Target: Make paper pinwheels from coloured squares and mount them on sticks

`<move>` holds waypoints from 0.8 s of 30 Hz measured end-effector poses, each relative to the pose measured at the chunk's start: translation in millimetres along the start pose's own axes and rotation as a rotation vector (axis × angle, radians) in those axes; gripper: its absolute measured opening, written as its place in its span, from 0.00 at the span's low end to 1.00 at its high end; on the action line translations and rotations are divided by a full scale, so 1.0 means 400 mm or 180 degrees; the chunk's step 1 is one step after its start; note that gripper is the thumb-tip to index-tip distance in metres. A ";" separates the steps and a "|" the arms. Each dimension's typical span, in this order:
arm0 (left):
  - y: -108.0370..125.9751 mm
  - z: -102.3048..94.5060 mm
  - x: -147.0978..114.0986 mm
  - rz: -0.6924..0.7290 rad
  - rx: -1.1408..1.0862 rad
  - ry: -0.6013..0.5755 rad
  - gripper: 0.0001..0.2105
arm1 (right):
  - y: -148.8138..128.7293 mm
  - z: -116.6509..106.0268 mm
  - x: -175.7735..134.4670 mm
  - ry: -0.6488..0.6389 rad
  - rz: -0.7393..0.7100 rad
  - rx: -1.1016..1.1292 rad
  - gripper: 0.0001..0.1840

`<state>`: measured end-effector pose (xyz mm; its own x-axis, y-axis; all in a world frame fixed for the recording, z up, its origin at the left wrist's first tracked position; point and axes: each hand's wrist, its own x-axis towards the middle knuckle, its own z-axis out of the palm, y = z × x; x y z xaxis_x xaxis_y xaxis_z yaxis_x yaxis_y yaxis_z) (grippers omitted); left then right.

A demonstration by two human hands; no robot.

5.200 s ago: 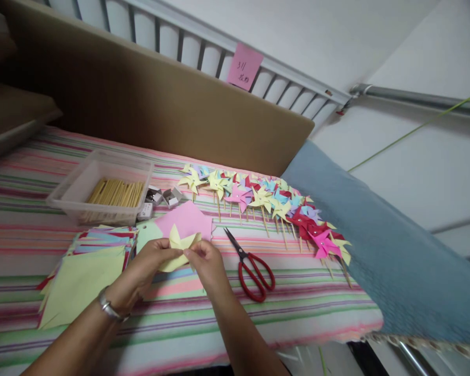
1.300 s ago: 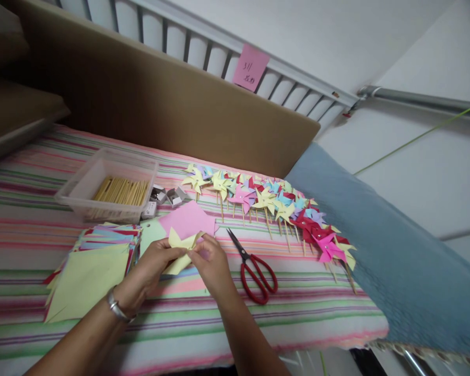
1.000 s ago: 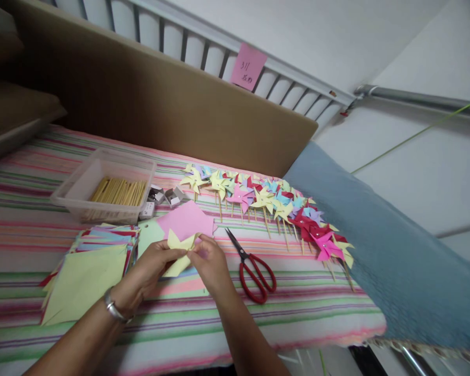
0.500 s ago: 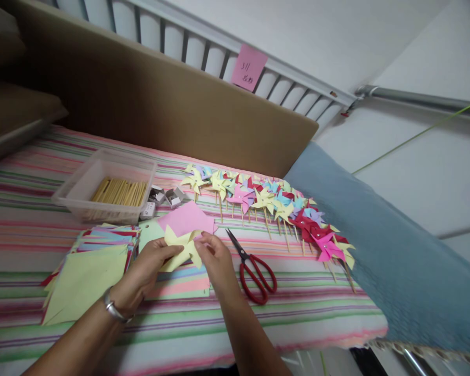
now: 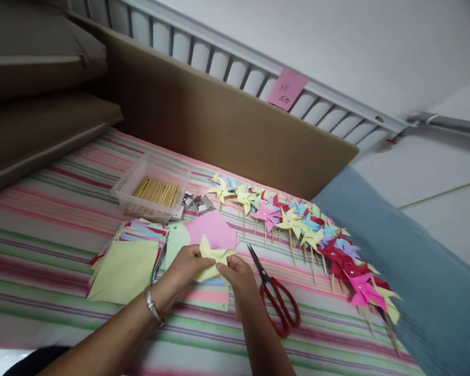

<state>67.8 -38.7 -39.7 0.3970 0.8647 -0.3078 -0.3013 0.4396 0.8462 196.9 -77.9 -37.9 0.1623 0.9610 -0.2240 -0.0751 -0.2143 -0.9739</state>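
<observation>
A pale yellow paper pinwheel (image 5: 209, 272), its points folded toward the middle, is held between my two hands. My left hand (image 5: 188, 269) pinches it from the left, thumb on top. From the right, the thumb and fingers of my right hand (image 5: 235, 269) are closed on its folded points near the centre. Beneath the hands lie a pink sheet (image 5: 213, 230), a pale green sheet (image 5: 176, 241) and other coloured papers. To the right of my right hand rest scissors (image 5: 280, 305) with red handles, blades pointing away and slightly open.
A stack of coloured paper squares (image 5: 125, 271) is at left. Behind it stands a clear plastic box (image 5: 121, 196) of short wooden sticks (image 5: 156, 192), with small open boxes (image 5: 199, 203) alongside. Finished pinwheels (image 5: 290, 219) on sticks line the back right. A cardboard panel (image 5: 219, 125) stands behind.
My right hand has brought its point of the yellow paper inward, and its thumb now sits near the pinwheel's centre. The camera view has turned left, shifting everything rightward.
</observation>
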 end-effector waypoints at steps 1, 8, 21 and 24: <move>0.005 0.000 -0.001 0.0023 0.0058 0.0010 0.06 | -0.002 -0.002 -0.002 -0.0058 -0.0022 -0.0036 0.07; 0.156 -0.062 -0.028 0.0730 -0.0397 0.0330 0.09 | -0.010 0.022 0.027 0.0282 -0.0507 -0.0475 0.15; 0.348 -0.268 -0.094 0.1582 -0.2035 0.1506 0.07 | 0.012 0.285 0.260 0.0431 -0.0274 -0.3101 0.08; 0.348 -0.277 -0.094 0.1524 -0.2104 0.1351 0.06 | 0.018 0.297 0.270 0.0487 -0.0166 -0.3369 0.07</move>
<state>-85.0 17.0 41.6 -0.2102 0.9495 -0.2331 -0.8375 -0.0519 0.5439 97.0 45.3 -64.5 0.2679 0.9569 -0.1118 0.8153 -0.2870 -0.5029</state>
